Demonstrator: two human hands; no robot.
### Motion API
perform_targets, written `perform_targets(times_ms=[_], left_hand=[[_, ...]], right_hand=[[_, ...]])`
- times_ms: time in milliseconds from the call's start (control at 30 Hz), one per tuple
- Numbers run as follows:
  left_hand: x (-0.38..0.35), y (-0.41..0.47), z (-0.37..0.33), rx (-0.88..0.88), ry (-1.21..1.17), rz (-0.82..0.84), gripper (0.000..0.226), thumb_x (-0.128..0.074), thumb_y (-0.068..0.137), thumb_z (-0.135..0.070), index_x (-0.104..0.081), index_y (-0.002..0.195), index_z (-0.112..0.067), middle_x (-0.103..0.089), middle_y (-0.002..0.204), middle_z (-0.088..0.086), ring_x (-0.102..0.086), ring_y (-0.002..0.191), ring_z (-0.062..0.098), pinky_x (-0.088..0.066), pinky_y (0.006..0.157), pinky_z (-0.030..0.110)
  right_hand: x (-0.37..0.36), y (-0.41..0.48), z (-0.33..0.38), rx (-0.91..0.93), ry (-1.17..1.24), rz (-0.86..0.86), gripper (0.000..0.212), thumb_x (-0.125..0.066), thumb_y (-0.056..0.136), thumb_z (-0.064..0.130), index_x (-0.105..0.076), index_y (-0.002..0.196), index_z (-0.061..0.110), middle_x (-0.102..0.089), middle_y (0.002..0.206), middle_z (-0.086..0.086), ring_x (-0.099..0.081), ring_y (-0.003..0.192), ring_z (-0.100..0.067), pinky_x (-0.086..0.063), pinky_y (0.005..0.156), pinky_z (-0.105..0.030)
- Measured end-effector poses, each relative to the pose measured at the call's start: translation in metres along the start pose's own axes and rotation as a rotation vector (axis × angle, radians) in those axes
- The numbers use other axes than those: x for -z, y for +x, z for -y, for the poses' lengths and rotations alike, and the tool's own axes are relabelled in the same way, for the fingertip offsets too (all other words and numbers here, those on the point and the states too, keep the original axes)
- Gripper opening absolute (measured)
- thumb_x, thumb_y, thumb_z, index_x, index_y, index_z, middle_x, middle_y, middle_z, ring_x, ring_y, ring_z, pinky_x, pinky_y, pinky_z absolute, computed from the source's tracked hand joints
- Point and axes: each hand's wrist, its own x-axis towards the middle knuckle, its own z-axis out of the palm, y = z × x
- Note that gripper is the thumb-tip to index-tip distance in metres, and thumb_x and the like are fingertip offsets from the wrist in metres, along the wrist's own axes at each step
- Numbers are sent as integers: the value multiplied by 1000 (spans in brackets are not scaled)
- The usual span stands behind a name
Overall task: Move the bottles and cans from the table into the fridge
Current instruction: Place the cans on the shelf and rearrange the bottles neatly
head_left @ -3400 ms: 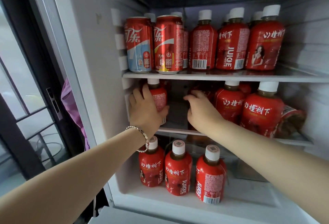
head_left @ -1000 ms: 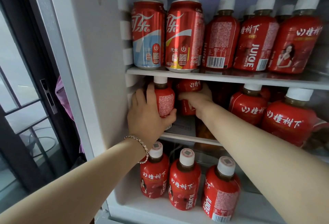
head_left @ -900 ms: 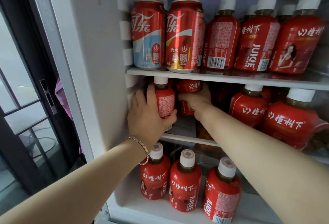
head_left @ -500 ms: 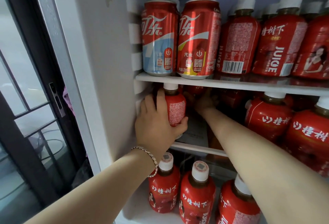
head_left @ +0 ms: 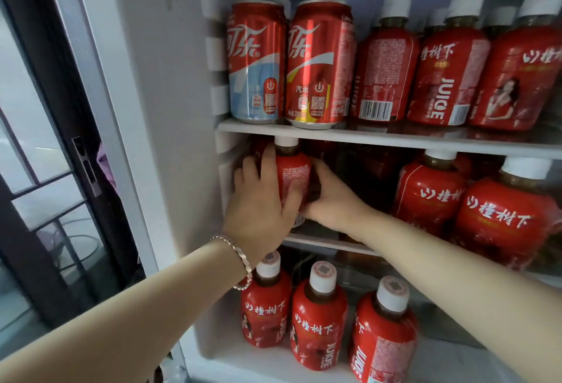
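Observation:
Inside the open fridge point(head_left: 170, 109), my left hand point(head_left: 258, 209) grips a red juice bottle point(head_left: 293, 173) with a white cap, upright at the left end of the middle shelf point(head_left: 319, 242). From the right, my right hand point(head_left: 334, 203) curls its fingers round the same bottle. Two red cola cans point(head_left: 255, 63) and several juice bottles point(head_left: 383, 69) stand on the top shelf. More juice bottles point(head_left: 501, 218) fill the right of the middle shelf. Three juice bottles point(head_left: 319, 322) stand on the bottom.
The top shelf's white rim point(head_left: 365, 139) runs just above the held bottle's cap. The fridge's left wall is close beside my left hand. A dark-framed glass door point(head_left: 45, 139) stands to the left of the fridge. The table is out of view.
My right hand has drawn back from deep in the middle shelf, where it held another bottle, to the right side of the bottle in my left hand. The camera has moved closer.

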Motion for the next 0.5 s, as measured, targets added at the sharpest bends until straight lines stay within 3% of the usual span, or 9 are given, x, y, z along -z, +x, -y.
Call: perform_targets(times_ms=[67,133,200,267,333,400,500], left_hand=[[-2,4,-3,-9,-106,92,66,-38,87,-45,-12,145,-26,-34,134,9,-36,121,25,-33,95,31],[-2,10,-6,-3,-239,195,62,-43,93,-36,-13,146,-28,-32,143,6,-36,128,20,-26,97,19],[-2,16,-4,-57,-245,157,50,-47,94,-23,-32,142,-22,-35,146,5,-36,131,17,-21,97,11],[-2,19,0,-151,-127,20,37,-51,92,-15,-53,129,-14,-37,145,5,-39,130,20,-29,103,21],[-9,18,6,-239,-8,-12,35,-57,88,-13,-58,123,-9,-39,143,9,-41,127,28,-38,101,38],[-17,15,12,-281,52,16,39,-60,85,-12,-57,123,-8,-37,144,14,-34,132,34,-35,103,48],[-26,11,18,-318,63,28,44,-59,79,-8,-58,123,-11,-33,145,18,-25,136,35,-28,103,52]], right_hand=[[3,-10,4,-2,62,64,95,-78,67,4,-22,141,25,-48,110,18,-48,106,-1,-37,76,-6],[8,-8,2,-12,120,-107,91,-81,65,8,-28,138,17,-51,109,12,-52,110,-10,-42,79,-11],[8,-2,0,-42,76,-282,91,-83,64,17,-29,138,11,-50,123,-3,-50,118,-20,-46,94,-29],[5,6,-4,-124,-46,-382,94,-81,68,27,-24,142,13,-40,137,-13,-44,125,-27,-39,104,-37],[5,16,-8,-213,-131,-425,94,-74,76,35,-13,145,15,-26,143,-16,-38,128,-32,-35,102,-39],[5,28,-10,-262,-222,-410,93,-68,81,41,-7,146,16,-22,145,-18,-37,127,-35,-36,101,-42],[3,44,-13,-312,-338,-367,85,-60,85,45,-9,146,14,-31,142,-19,-43,123,-34,-41,96,-42]])
